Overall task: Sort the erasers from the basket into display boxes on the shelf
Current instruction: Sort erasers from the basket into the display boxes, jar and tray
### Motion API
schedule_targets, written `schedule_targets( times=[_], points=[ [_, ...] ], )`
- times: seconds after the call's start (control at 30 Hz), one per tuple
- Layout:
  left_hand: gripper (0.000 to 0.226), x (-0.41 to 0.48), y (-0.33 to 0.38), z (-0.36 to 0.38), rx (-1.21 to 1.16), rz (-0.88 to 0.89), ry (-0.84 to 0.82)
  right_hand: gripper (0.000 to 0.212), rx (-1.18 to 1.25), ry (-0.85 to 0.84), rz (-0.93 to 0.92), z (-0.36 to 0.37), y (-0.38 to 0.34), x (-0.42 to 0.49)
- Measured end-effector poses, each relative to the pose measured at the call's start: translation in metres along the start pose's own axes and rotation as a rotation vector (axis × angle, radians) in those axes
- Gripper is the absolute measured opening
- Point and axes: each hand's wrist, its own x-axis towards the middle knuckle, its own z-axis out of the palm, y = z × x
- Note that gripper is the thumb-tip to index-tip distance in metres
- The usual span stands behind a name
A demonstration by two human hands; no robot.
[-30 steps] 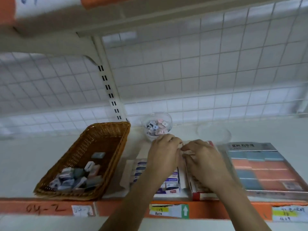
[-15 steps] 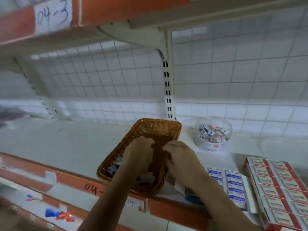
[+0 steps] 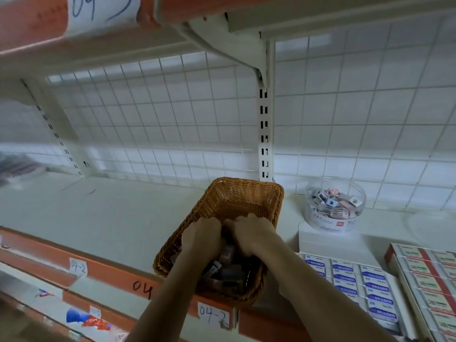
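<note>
A brown wicker basket (image 3: 237, 196) stands on the white shelf near its front edge. Loose grey, pink and white erasers (image 3: 223, 270) lie in its near end. Both hands are down inside it, side by side. My left hand (image 3: 201, 239) has its fingers curled down among the erasers. My right hand (image 3: 250, 233) is curled the same way next to it. The backs of the hands hide the fingertips, so what they hold cannot be seen. To the right lie a display box of blue-labelled erasers (image 3: 357, 285) and one of red-labelled erasers (image 3: 429, 277).
A clear round tub (image 3: 334, 206) of small mixed erasers stands behind the boxes by the white wire-grid back wall. A clear lid (image 3: 430, 225) lies right of it. The orange shelf edge carries paper tags reading 04-2 (image 3: 213, 314). An upper shelf hangs overhead.
The hands left the display boxes and moved left into the basket. The view turned left with them, and both hands now sit deeper among the erasers.
</note>
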Motion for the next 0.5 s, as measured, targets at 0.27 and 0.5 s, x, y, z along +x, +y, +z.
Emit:
schedule_targets(
  times=[0.27, 0.5],
  points=[
    [0.014, 0.003, 0.005, 0.001, -0.044, 0.031, -0.028, 0.032, 0.142, 0.178, 0.014, -0.001, -0.002, -0.002],
    [0.015, 0.006, 0.021, -0.016, -0.191, 0.142, 0.186, 0.043, 0.291, 0.426, 0.049, -0.006, 0.008, -0.016]
  ],
)
